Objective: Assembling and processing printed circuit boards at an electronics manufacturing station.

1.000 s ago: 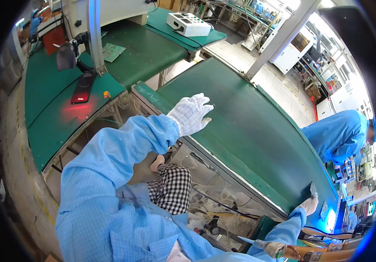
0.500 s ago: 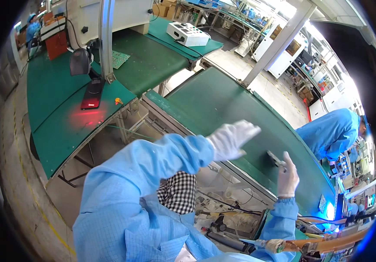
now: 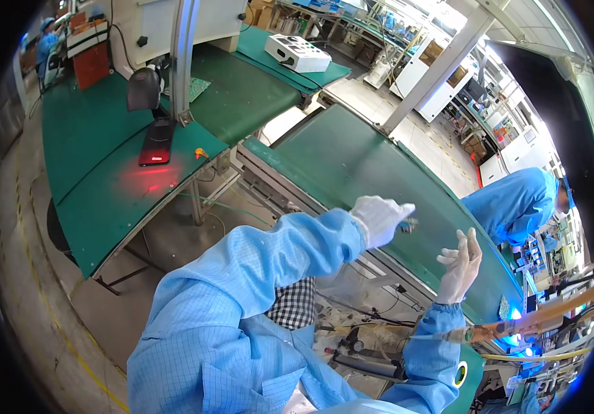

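My left hand [image 3: 381,219], in a white glove, is over the near side of the green conveyor belt [image 3: 352,155]. Its fingers are closed on a small dark piece [image 3: 408,225] with lighter specks, mostly hidden by the glove, so its kind does not show. To the right, my right hand [image 3: 459,270], also gloved, is raised above the belt. The fingers there are apart and slightly bent, with nothing between them.
A barcode scanner [image 3: 144,90] on a stand throws red light onto the green-topped table [image 3: 104,207] at left. A white box [image 3: 299,53] lies beyond. An upright metal post [image 3: 441,65] rises at the belt's far side. A person in blue [image 3: 514,207] leans close at right.
The small piece beside my right hand is now in my left hand, which has closed. My right hand has opened its fingers. The view has shifted slightly.
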Available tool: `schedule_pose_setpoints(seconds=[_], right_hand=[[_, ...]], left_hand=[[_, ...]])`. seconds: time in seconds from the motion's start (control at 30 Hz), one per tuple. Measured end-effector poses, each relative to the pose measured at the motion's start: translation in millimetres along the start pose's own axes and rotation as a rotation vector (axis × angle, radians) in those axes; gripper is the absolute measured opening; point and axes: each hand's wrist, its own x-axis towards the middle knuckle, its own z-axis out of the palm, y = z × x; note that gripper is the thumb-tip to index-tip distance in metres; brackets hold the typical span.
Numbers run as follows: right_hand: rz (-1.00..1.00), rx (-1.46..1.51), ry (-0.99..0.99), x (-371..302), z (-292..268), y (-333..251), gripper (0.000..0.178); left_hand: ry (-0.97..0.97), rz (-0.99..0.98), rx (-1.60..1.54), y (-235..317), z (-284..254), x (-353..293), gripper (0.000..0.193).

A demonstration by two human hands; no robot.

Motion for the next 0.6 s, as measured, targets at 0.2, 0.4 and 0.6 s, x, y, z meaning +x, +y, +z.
schedule_pose_setpoints(seconds=[0.2, 0.4, 0.6], right_hand=[[0.19, -0.253, -0.02, -0.5, -46.6, 71.5, 0.04], [-0.191, -1.049, -0.094, -32.9, -74.1, 137.3, 0.024], [-0.266, -1.086, -0.072, -34.6, -72.4, 141.2, 0.023]], left_hand=[[-0.021, -0.119, -0.974, -109.7, 38.9, 10.8, 0.044], [0.019, -0.356, -1.638, -121.0, -60.2, -96.4, 0.038], [0.374, -0.482, -1.463, -162.5, -118.8, -200.8, 0.043]])
